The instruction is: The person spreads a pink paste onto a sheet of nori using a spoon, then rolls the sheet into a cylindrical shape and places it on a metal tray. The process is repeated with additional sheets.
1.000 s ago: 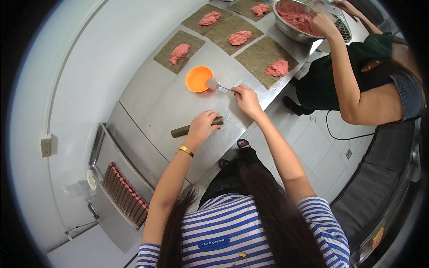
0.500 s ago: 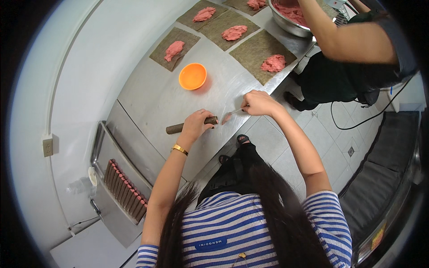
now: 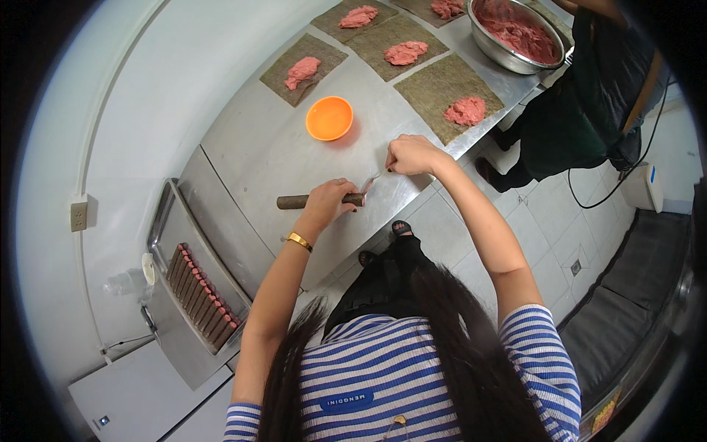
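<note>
Hands are working near the front edge of a steel table [image 3: 258,147]. The left hand [image 3: 324,202] is lying over a dark rolled stick [image 3: 294,201], its grip closed around the right part of the roll and pinning it flat on the table, while the left end of the roll is sticking out past the fingers. A gold bracelet [image 3: 298,240] is sitting on that wrist. The right hand [image 3: 412,155] is clenched in a closed grip around the handle of a small metal spoon [image 3: 372,180], and the spoon's tip is pointing down at the right end of the roll, just beside the left fingers.

An orange bowl [image 3: 329,118] is standing on the table behind the hands, near but apart from them. Farther back, four dark square sheets are lying flat, the nearest sheet [image 3: 448,87] carrying a pink lump of paste [image 3: 464,111] at its corner. A big metal bowl [image 3: 515,33] full of the same pink paste is standing at the far right, next to another person in dark clothes [image 3: 589,96]. To the left, a steel tray [image 3: 193,302] is holding a row of finished rolls [image 3: 202,297].
</note>
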`<state>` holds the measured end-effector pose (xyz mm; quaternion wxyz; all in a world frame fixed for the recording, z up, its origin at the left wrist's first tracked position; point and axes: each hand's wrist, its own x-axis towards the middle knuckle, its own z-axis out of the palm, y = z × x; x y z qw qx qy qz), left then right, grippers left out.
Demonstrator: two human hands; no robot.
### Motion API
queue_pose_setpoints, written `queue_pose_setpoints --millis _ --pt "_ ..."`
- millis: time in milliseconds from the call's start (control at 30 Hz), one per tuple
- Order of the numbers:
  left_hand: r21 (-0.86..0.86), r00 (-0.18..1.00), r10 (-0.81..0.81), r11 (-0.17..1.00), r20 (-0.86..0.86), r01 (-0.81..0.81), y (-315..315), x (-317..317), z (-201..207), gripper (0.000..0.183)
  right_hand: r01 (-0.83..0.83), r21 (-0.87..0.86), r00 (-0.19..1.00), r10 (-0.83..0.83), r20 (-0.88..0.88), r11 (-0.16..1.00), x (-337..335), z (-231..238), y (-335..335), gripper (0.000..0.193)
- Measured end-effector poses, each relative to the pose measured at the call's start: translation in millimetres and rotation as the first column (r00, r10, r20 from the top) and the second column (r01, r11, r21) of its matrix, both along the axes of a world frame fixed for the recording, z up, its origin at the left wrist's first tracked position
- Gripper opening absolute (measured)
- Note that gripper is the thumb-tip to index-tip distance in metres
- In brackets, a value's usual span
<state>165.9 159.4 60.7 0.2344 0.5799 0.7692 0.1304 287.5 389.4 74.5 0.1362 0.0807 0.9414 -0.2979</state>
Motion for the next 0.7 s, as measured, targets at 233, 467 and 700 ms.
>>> queue_pose_setpoints --millis 233,467,700 --pt "-0.013 1.0 0.016 1.0 0.002 -0.016 -0.7 0.8 -0.2 0.031 0.056 -0.004 0.989 -0.056 -0.133 0.998 24.6 10.5 5.2 0.019" --pt "0.004 1.0 0.01 1.0 0.026 -0.01 -2.7 -0.3 -2.4 0.031 -0.029 0.065 0.999 0.032 -0.036 0.997 15.2 12.2 -16.2 0.02" --pt "0.086 1.0 -0.003 0.996 0.012 0.002 -6.3 -1.5 -10.2 0.032 -0.032 0.062 0.999 0.033 -0.029 0.998 -0.2 9.8 -14.6 0.018"
